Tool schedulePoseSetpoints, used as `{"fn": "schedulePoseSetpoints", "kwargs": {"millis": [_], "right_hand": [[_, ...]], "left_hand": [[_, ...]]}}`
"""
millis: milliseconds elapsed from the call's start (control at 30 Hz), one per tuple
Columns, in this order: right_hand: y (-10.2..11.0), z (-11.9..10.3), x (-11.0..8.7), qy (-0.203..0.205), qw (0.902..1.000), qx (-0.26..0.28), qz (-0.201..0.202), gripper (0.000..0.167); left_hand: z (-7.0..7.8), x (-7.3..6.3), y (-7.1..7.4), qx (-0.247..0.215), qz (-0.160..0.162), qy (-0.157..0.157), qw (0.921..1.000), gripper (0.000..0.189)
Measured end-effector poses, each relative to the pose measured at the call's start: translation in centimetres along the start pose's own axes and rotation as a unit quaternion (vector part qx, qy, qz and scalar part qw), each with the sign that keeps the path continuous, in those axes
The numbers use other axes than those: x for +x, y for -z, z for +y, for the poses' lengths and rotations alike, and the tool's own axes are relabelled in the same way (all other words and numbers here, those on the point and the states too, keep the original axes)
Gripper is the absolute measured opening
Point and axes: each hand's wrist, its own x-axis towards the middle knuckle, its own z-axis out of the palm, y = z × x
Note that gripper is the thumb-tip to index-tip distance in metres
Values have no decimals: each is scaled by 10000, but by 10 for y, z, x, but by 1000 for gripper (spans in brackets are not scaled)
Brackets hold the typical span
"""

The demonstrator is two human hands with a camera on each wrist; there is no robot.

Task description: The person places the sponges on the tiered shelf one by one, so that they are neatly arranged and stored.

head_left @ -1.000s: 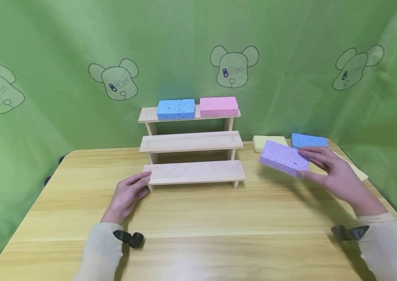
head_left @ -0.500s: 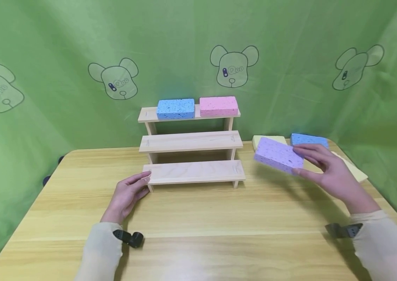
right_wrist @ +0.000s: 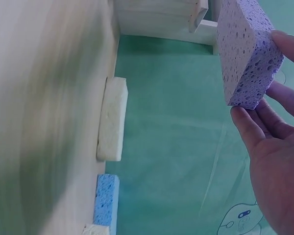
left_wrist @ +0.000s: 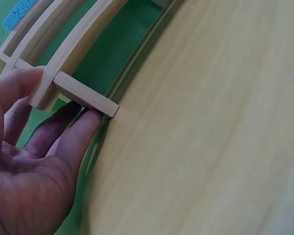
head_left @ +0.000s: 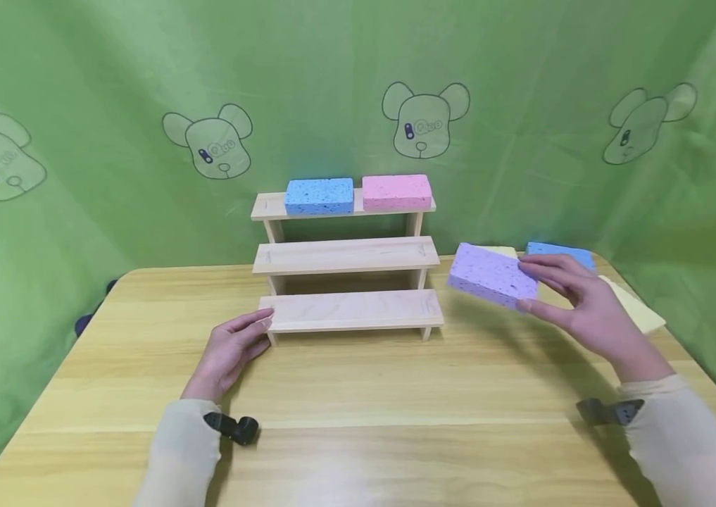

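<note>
My right hand point(head_left: 592, 313) pinches a purple sponge point(head_left: 487, 273) by its right end, thumb on the near side and fingers on the far side. The sponge is held tilted above the table, right of a three-step wooden stand point(head_left: 351, 310). At the stand's left end, my left hand point(head_left: 226, 355) grips the lowest step, with fingers point(left_wrist: 81, 132) against its leg in the left wrist view. On the top step lie a blue sponge point(head_left: 318, 196) and a pink sponge point(head_left: 397, 192), side by side. The middle and lowest steps bear nothing.
Behind the purple sponge, a pale yellow sponge point(right_wrist: 112, 120) lies at the table's back edge, beside another blue sponge point(head_left: 563, 252). A second pale yellow sponge point(head_left: 636, 308) lies near the right edge, partly behind my right hand. A green curtain point(head_left: 332, 84) surrounds the wooden table point(head_left: 358, 436).
My right hand has moved left and slightly up with the purple sponge, toward the stand, and the sponge now covers more of the yellow one. The left hand stays in place.
</note>
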Motion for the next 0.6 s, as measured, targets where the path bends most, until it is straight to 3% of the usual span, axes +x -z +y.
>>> {"fn": "schedulePoseSetpoints", "kwargs": {"millis": [600], "right_hand": [[-19, -16, 24, -7, 9999, 42, -126, 50]], "left_hand": [[-1, 0, 0, -196, -13, 4, 9998, 38]]}}
